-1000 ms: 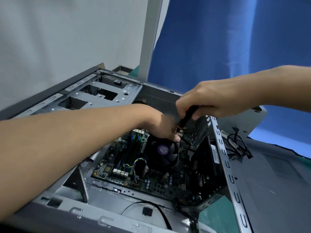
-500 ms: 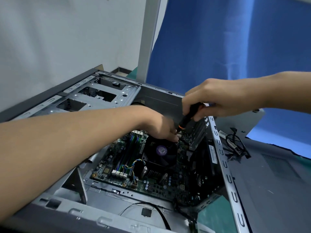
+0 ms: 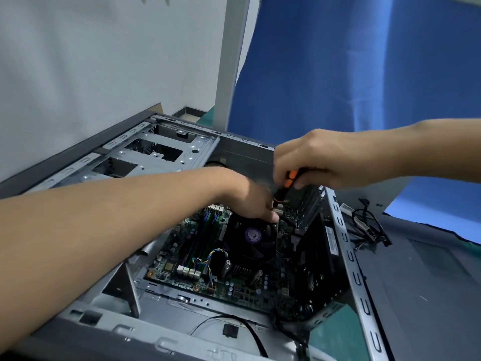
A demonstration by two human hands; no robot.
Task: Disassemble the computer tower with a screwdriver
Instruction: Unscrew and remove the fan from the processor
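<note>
Housing motherboard (image 3: 179, 259), fan (image 3: 252, 237), computer tower (image 3: 166, 149), screwdriver (image 3: 283, 188) above

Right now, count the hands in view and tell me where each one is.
2. The left hand reaches into the computer tower, fingertips at the CPU fan's edge. The right hand grips the screwdriver just above it. No others show.

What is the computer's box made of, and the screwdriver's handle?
The case frame looks like bare sheet metal: dull silver-grey, thin, with punched slots. The screwdriver handle, gripped by the right hand, looks like plastic or rubber, black with orange patches; the blur leaves that open.
</note>
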